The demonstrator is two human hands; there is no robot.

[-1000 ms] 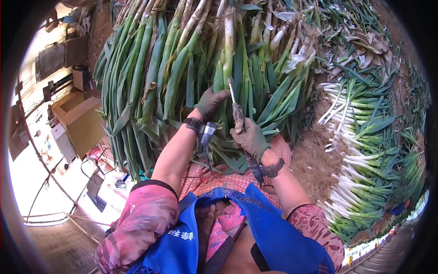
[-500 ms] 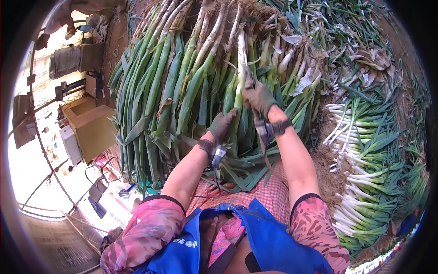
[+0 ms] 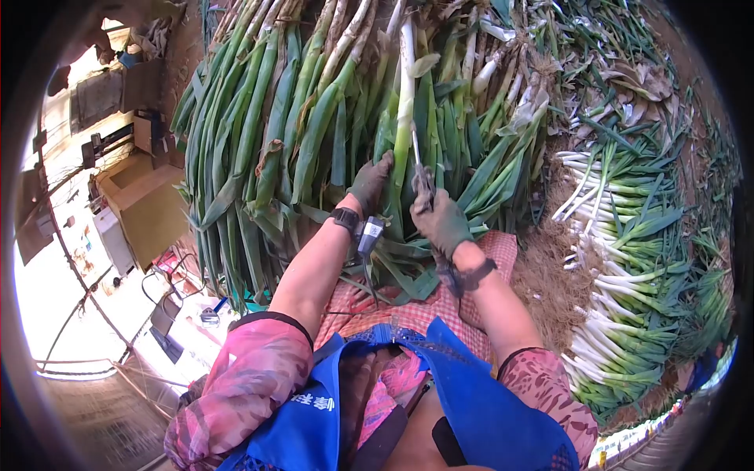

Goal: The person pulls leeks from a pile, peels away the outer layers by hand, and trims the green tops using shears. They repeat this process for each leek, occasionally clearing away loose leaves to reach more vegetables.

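My left hand (image 3: 372,182), in a dark glove, is closed around the green part of a long leek (image 3: 405,86). The leek's pale shank points away from me, over the pile. In my gloved right hand (image 3: 441,224) is a hand tool with a thin metal shaft (image 3: 415,145), its tip right beside the leek's stalk. A dark strip like a hose or cord hangs below that hand. Under and around both hands lies a thick pile of untrimmed leeks (image 3: 267,118), roots at the far end and leaves toward me.
Cleaned white-stalked leeks (image 3: 620,275) lie in a long row at the right, beside a heap of brown root trimmings (image 3: 546,271). Leaf scraps (image 3: 620,78) cover the far right. An open cardboard box (image 3: 149,204) stands at the left. A red checked cloth (image 3: 463,290) covers my lap.
My right hand and the tool have drawn back toward me along the leek, from the pale shank to the green part. My left hand keeps its hold, slightly farther left and up in view.
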